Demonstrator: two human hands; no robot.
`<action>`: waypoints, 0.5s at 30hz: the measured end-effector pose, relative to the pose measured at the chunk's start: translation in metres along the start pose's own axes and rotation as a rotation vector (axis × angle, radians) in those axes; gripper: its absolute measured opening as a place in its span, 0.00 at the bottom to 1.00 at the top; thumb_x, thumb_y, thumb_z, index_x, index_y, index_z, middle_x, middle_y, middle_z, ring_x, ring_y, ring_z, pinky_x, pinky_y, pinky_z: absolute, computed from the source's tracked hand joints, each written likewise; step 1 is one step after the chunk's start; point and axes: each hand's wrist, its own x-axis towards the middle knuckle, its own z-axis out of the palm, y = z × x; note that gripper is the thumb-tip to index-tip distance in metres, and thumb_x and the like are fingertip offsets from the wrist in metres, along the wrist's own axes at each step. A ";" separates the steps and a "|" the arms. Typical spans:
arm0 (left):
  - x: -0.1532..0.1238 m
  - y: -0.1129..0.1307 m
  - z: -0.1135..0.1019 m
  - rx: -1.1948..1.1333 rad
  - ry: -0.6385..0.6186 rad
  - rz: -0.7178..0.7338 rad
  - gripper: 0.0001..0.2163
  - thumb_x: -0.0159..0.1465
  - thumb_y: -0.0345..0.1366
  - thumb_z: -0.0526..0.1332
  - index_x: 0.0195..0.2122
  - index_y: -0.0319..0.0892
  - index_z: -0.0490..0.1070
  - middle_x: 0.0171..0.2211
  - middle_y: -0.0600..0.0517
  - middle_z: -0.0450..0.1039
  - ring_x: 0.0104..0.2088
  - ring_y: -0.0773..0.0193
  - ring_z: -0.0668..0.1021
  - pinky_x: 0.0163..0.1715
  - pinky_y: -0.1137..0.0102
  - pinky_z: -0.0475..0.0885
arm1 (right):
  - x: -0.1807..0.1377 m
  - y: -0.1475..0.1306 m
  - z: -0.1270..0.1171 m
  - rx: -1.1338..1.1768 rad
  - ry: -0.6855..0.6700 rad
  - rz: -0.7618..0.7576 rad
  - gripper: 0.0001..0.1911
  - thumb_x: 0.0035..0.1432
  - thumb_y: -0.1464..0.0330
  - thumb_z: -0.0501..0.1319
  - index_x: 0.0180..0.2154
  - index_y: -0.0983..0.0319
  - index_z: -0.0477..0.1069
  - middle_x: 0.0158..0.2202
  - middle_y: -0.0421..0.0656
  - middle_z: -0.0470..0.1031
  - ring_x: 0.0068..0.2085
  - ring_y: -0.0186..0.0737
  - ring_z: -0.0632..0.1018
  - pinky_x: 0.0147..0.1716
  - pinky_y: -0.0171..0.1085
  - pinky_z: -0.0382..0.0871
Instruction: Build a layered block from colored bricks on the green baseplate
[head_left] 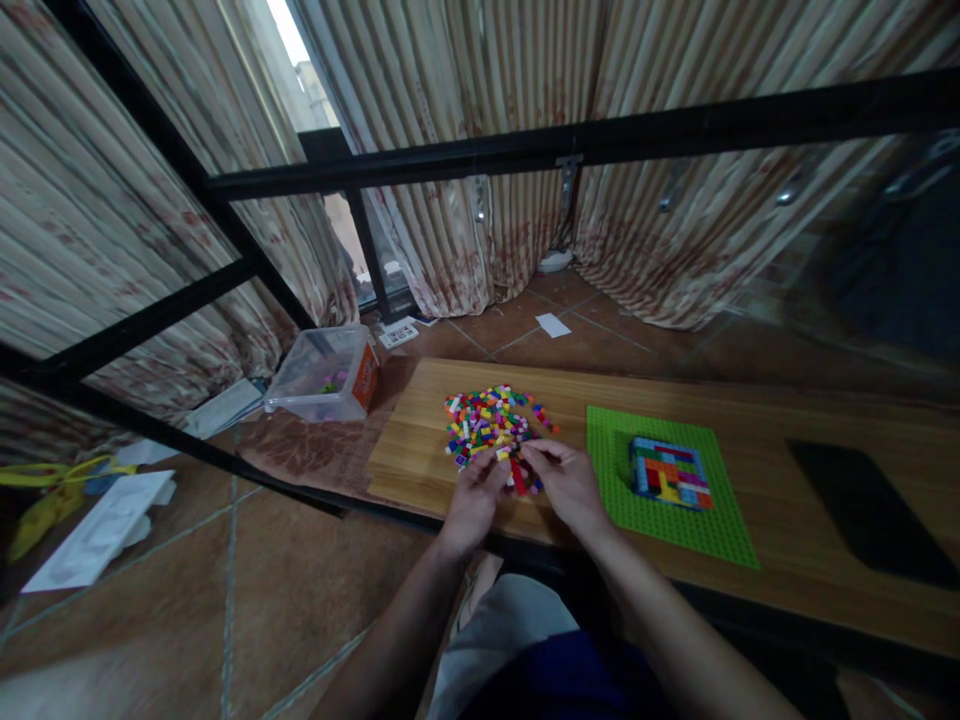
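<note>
A heap of small multicoloured bricks [491,420] lies on a wooden tabletop [757,400]. Both hands meet at the heap's near edge. My left hand [474,492] has its fingers curled in a pinch by the bricks. My right hand [566,478] is closed too, fingertips pressed on a small red brick [517,478] between the two hands. To the right lies a green baseplate [660,520] with a square block of coloured bricks [669,472] built on it.
A clear plastic box [324,375] with an orange label sits on the floor at left. A dark flat rectangle [870,510] lies on the table at right. Black frame bars [570,145] cross the view before curtains. White packaging [97,525] lies on the tiled floor.
</note>
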 end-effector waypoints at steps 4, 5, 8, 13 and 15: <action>0.004 0.001 -0.003 0.010 0.152 0.026 0.18 0.48 0.45 0.71 0.36 0.41 0.74 0.27 0.55 0.72 0.26 0.70 0.72 0.28 0.74 0.69 | 0.009 0.006 -0.004 -0.404 0.046 -0.201 0.11 0.57 0.66 0.57 0.33 0.60 0.78 0.36 0.45 0.79 0.34 0.41 0.77 0.38 0.39 0.69; 0.005 0.001 -0.004 0.028 0.183 0.035 0.18 0.48 0.45 0.71 0.35 0.40 0.73 0.26 0.56 0.71 0.25 0.71 0.72 0.27 0.74 0.68 | 0.011 0.007 -0.004 -0.474 0.042 -0.239 0.11 0.57 0.68 0.56 0.33 0.59 0.78 0.37 0.45 0.78 0.36 0.41 0.78 0.40 0.39 0.68; 0.009 0.000 -0.005 0.079 0.234 0.058 0.18 0.47 0.46 0.71 0.33 0.40 0.73 0.24 0.56 0.70 0.23 0.71 0.71 0.24 0.75 0.66 | 0.014 0.007 -0.005 -0.547 0.026 -0.301 0.13 0.57 0.71 0.54 0.36 0.60 0.78 0.38 0.46 0.78 0.39 0.42 0.77 0.43 0.39 0.68; 0.017 -0.002 -0.004 0.084 0.240 0.075 0.18 0.47 0.45 0.71 0.34 0.40 0.73 0.24 0.57 0.71 0.22 0.72 0.71 0.23 0.75 0.66 | 0.009 -0.003 -0.001 -0.338 0.020 -0.228 0.14 0.59 0.62 0.56 0.37 0.61 0.78 0.37 0.46 0.79 0.36 0.42 0.77 0.39 0.39 0.68; 0.018 -0.003 -0.002 0.102 0.204 0.105 0.17 0.47 0.44 0.71 0.35 0.40 0.74 0.24 0.56 0.73 0.22 0.71 0.71 0.23 0.75 0.66 | 0.007 -0.009 0.002 -0.143 -0.030 -0.107 0.18 0.58 0.56 0.57 0.37 0.61 0.78 0.34 0.44 0.79 0.32 0.40 0.77 0.34 0.37 0.68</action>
